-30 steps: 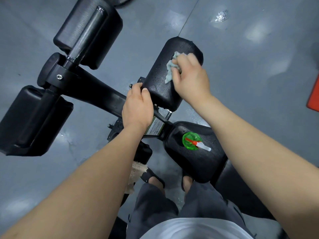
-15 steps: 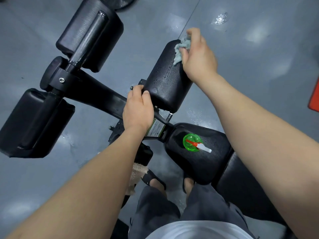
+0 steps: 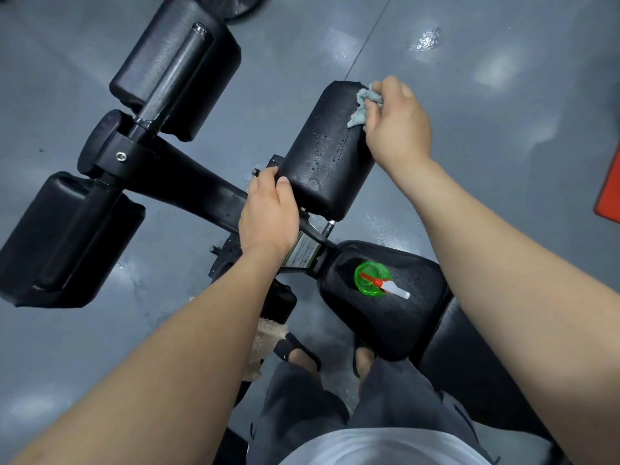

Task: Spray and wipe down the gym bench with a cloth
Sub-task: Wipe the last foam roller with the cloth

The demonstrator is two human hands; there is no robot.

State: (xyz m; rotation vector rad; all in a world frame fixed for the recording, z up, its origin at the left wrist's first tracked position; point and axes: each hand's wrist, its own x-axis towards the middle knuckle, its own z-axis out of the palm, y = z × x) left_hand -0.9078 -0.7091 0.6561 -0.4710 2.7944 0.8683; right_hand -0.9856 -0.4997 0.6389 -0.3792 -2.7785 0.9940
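The black gym bench has a wet roller pad [image 3: 327,152] in the middle of the view, dotted with droplets. My right hand [image 3: 397,125] grips a crumpled pale blue-grey cloth [image 3: 364,105] and presses it on the pad's far right end. My left hand [image 3: 268,213] grips the bench frame beside the pad's near left corner. A green spray bottle [image 3: 372,280] with a red and white nozzle stands upright on the black seat pad [image 3: 402,317] below.
Two more black roller pads, one [image 3: 174,68] at upper left and another [image 3: 63,239] at left, sit on a steel bar. The grey floor [image 3: 503,62] has wet patches. My feet in sandals [image 3: 302,354] stand by the seat. A red object [image 3: 609,193] lies at the right edge.
My right hand with the cloth went from the pad's middle to its far end, then came back slightly along the right edge. My left hand stayed in place.
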